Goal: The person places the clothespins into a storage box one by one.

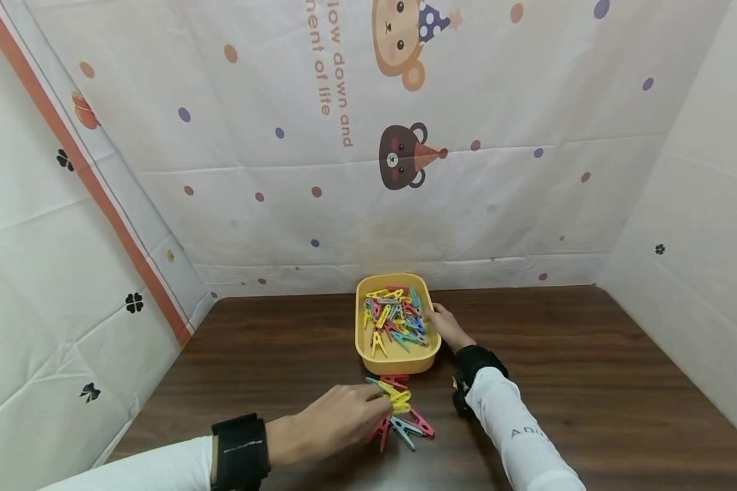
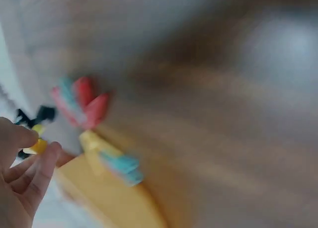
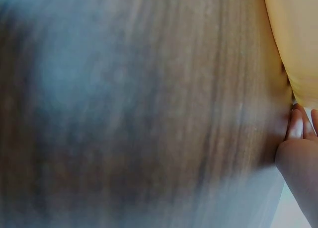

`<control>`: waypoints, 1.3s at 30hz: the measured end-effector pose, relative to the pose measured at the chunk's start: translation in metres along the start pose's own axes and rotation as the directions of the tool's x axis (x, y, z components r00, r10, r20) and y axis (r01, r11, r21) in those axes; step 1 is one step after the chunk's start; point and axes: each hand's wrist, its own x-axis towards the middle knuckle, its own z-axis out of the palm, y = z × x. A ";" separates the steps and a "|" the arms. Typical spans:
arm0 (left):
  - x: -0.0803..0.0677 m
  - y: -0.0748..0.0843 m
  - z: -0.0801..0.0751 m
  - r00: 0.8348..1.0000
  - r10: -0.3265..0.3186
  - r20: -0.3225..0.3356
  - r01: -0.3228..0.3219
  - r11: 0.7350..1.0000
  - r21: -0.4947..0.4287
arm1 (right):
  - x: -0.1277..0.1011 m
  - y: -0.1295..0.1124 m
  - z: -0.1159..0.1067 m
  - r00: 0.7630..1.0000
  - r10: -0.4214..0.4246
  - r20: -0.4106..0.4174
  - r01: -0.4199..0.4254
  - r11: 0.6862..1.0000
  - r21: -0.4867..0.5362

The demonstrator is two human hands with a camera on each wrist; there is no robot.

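My left hand (image 1: 344,419) pinches a yellow clothespin (image 2: 39,146) between thumb and finger, low over the table in front of the basket. Around those fingertips lies a small group of clothespins, among them a pink one (image 1: 422,424) and a light blue one (image 1: 403,432). The yellow plastic basket (image 1: 399,366) stands near the back wall and holds many clothespins (image 1: 395,317) in yellow, pink, blue and teal. At its right side, my right hand (image 1: 450,329) grips the wall; in the right wrist view its fingers (image 3: 295,124) are at the basket's edge.
The brown wood-grain table (image 1: 559,368) reaches back to a patterned cloth wall (image 1: 467,225). More cloth closes in the left side (image 1: 49,286) and the right side (image 1: 694,273). Both wrists wear black bands, the left one (image 1: 241,450) in front of the table's near left part.
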 end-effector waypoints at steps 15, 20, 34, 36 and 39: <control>0.162 -0.108 -0.066 0.839 -0.536 -0.094 0.544 0.815 0.199 | 0.000 0.003 -0.004 0.999 -0.030 -0.026 0.030 1.000 0.004; 0.190 -0.135 -0.047 0.629 -0.771 0.101 0.757 0.637 0.146 | -0.002 0.006 -0.002 0.999 -0.037 -0.020 0.037 0.999 -0.005; 0.181 -0.143 -0.011 0.643 -0.752 0.145 0.718 0.658 0.229 | 0.002 0.001 0.005 1.000 -0.009 -0.011 0.009 1.000 0.002; 0.176 -0.127 -0.026 0.727 -0.678 0.104 0.643 0.727 0.241 | 0.003 0.001 0.004 1.000 0.000 -0.015 0.000 1.000 0.000; 0.158 -0.089 -0.047 0.852 -0.518 0.076 0.478 0.829 0.292 | 0.006 0.001 0.001 1.000 -0.011 -0.019 0.010 1.000 -0.010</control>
